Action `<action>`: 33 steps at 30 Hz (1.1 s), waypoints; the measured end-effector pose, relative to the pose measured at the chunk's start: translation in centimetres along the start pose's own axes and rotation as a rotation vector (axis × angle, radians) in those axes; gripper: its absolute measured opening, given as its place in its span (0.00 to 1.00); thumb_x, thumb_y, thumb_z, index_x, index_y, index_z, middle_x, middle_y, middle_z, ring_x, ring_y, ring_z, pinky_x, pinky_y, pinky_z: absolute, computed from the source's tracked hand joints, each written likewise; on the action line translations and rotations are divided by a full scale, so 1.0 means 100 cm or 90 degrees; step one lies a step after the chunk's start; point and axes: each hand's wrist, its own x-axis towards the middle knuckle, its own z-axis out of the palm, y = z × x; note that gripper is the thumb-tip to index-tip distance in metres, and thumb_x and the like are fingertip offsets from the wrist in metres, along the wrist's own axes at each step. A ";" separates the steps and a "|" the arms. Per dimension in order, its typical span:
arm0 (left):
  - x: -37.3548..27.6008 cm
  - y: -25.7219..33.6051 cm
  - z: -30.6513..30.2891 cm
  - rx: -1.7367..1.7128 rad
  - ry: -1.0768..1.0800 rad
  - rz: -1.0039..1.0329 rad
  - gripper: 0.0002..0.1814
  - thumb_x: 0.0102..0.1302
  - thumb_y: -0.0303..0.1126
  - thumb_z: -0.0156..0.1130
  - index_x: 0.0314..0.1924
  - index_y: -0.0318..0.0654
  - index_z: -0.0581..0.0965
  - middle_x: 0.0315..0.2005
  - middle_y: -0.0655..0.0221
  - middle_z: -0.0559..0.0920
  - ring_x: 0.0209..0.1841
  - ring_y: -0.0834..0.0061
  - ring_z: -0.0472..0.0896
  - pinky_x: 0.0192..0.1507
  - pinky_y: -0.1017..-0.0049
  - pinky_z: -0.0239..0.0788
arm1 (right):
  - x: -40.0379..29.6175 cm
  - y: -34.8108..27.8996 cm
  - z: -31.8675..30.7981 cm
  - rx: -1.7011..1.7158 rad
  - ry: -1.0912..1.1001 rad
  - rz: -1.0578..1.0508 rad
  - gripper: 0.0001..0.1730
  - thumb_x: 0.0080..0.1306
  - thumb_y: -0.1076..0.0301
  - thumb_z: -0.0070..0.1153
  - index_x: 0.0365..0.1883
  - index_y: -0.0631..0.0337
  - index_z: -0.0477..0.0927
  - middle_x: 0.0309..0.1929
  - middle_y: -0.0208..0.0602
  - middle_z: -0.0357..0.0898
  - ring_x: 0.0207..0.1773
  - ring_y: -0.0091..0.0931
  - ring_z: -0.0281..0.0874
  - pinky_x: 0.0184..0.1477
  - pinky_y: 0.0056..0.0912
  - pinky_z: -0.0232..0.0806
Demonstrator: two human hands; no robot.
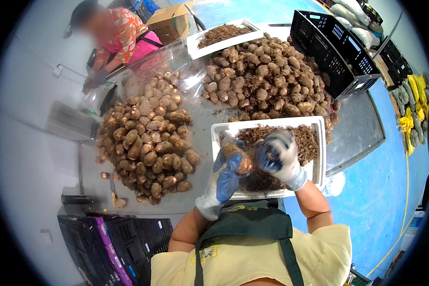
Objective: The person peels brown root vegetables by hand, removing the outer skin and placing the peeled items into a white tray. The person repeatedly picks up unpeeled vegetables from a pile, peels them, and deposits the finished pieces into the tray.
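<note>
My left hand [227, 178], in a white glove with a blue coated palm, grips a brown taro corm [237, 157]. The corm is tilted, with a pale pinkish end towards me. Just right of it is my right hand [280, 157], gloved alike, curled and blurred by motion. Some dark fibre shows at its palm, but whether the fingers hold anything firmly cannot be made out. Both hands are above a white foam tray [321, 150] heaped with brown fibrous peelings [305, 143].
Left lies a pile of cleaner corms [150, 143]; beyond the tray, a hairy, rougher pile [264, 78]. A knife [113, 191] lies on the metal table [200, 132] at left. A black crate [338, 53] stands far right. Another person [125, 35] works at the far left, near another foam tray [193, 46].
</note>
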 end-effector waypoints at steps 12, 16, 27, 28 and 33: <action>-0.005 0.002 -0.001 0.040 -0.025 0.136 0.25 0.67 0.34 0.57 0.60 0.36 0.62 0.50 0.64 0.74 0.53 0.73 0.73 0.57 0.72 0.65 | 0.010 -0.034 -0.015 -0.078 -0.326 0.091 0.31 0.54 0.49 0.56 0.52 0.58 0.70 0.49 0.47 0.71 0.56 0.41 0.67 0.56 0.48 0.60; -0.007 0.006 0.009 0.293 0.016 0.195 0.27 0.64 0.30 0.60 0.61 0.34 0.61 0.50 0.63 0.73 0.53 0.73 0.73 0.56 0.74 0.66 | 0.005 -0.032 -0.008 -0.132 -0.334 0.029 0.32 0.52 0.49 0.58 0.51 0.60 0.70 0.49 0.48 0.70 0.56 0.42 0.66 0.56 0.48 0.60; -0.001 -0.024 -0.022 -0.041 0.045 0.067 0.21 0.65 0.33 0.60 0.57 0.41 0.69 0.48 0.70 0.76 0.51 0.77 0.74 0.50 0.77 0.68 | -0.012 -0.032 -0.003 -0.093 -0.060 -0.005 0.26 0.43 0.55 0.66 0.40 0.55 0.76 0.39 0.39 0.76 0.45 0.39 0.73 0.50 0.44 0.65; 0.000 -0.023 -0.021 -0.103 0.040 0.041 0.21 0.65 0.34 0.60 0.57 0.42 0.70 0.49 0.71 0.76 0.52 0.77 0.74 0.51 0.76 0.68 | -0.014 -0.024 -0.001 -0.105 -0.029 0.032 0.26 0.43 0.55 0.67 0.39 0.55 0.76 0.39 0.40 0.76 0.45 0.40 0.73 0.50 0.45 0.65; 0.002 -0.009 -0.006 -0.174 -0.001 0.044 0.21 0.65 0.37 0.59 0.58 0.46 0.69 0.52 0.71 0.75 0.54 0.72 0.73 0.58 0.67 0.66 | -0.011 0.005 0.000 -0.071 0.002 0.258 0.14 0.49 0.65 0.63 0.33 0.60 0.76 0.29 0.44 0.76 0.36 0.41 0.77 0.39 0.42 0.68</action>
